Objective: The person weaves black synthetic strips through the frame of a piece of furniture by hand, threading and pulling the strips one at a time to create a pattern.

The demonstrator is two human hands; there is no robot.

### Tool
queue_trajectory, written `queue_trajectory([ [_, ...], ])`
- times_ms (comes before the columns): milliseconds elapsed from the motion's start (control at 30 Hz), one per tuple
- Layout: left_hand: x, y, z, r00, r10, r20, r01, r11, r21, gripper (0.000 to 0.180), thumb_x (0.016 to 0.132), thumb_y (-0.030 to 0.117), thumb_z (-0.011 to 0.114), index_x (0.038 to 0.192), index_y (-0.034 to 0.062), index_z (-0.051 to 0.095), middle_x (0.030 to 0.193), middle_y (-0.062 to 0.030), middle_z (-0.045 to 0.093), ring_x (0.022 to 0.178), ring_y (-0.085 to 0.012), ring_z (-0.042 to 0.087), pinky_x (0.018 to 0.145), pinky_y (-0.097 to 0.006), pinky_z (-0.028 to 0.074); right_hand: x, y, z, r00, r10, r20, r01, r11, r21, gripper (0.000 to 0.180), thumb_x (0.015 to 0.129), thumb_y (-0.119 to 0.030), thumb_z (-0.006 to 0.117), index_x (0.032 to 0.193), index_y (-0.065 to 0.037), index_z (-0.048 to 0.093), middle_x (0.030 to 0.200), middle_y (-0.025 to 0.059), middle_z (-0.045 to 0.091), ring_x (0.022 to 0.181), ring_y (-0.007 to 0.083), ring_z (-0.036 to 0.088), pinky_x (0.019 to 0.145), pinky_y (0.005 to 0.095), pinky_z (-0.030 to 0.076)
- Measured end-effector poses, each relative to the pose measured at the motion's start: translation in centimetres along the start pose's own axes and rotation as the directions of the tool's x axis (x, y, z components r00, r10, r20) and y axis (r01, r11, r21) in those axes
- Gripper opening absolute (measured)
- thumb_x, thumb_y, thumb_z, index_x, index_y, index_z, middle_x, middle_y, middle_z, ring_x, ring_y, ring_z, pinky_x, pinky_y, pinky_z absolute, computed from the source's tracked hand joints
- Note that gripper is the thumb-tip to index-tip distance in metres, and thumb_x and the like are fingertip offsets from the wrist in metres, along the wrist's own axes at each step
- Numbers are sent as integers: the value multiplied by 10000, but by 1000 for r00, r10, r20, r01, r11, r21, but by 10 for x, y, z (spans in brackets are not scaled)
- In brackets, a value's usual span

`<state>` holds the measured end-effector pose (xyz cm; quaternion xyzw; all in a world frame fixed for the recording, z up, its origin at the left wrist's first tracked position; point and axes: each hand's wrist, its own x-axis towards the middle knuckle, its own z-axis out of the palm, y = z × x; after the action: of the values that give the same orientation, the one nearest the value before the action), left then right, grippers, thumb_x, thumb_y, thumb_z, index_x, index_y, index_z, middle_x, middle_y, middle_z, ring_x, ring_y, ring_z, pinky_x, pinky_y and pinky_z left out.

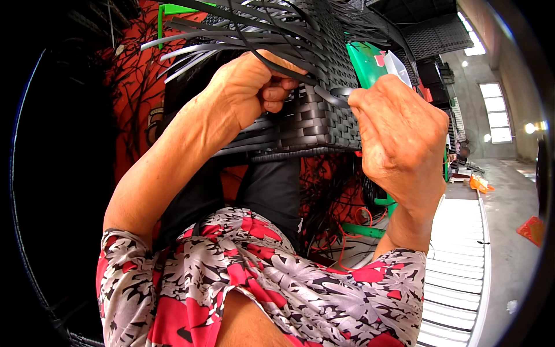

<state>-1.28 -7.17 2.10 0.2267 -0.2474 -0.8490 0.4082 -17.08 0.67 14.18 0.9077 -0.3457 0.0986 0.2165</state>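
Left hand (248,87) grip curled tight around loose dark flat plastic weaving strips (231,32). Right hand (399,130) pinches one strip end just beside the dark woven plastic basket panel (315,124), between both hands.

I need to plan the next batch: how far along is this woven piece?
Done: the woven black panel below the hands is tightly plaited. In hand: the right hand pulls one black strip taut while the left hand pinches strands beside it. Left: many loose strips fan out unwoven above.
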Motion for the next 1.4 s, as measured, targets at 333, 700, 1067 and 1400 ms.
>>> queue_trajectory([
  [333, -10, -4, 1, 994, 52, 92, -73, 969, 236, 110, 778, 56, 678, 871, 42, 620, 585, 17, 484, 424, -70, 360, 432, -243, 295, -3, 3, 1, 998, 50, 35, -49, 998, -32, 191, 645, 22, 697, 822, -43, 666, 721, 46, 620, 667, 209, 585, 641, 325, 426],
  [700, 1, -4, 14, 996, 19, 82, -43, 953, 301, 303, 802, 221, 731, 607, 89, 541, 531, 37, 472, 361, -27, 307, 357, -201, 219, -1, -2, 7, 995, -53, 79, 62, 990, -125, 204, 620, -21, 726, 802, -74, 651, 710, 3, 589, 688, 173, 564, 911, 428, 359],
  [1067, 0, -6, 13, 995, 3, 105, -28, 971, 238, 297, 838, 214, 695, 621, 101, 526, 520, 38, 471, 353, -29, 296, 357, -205, 205, -3, 5, 4, 978, 189, -88, -182, 980, 74, 165, 609, 63, 592, 716, -58, 627, 561, 16, 540, 526, 170, 529, 849, 369, 408],
  [1400, -1, -10, 12, 995, 68, 68, -83, 968, 236, 244, 822, 195, 709, 667, 80, 559, 524, 36, 474, 372, -38, 319, 365, -210, 230, 7, 23, 17, 949, 296, 104, -312, 927, 209, 61, 697, -53, 603, 728, -66, 655, 630, 41, 629, 586, 202, 588, 865, 373, 410],
])
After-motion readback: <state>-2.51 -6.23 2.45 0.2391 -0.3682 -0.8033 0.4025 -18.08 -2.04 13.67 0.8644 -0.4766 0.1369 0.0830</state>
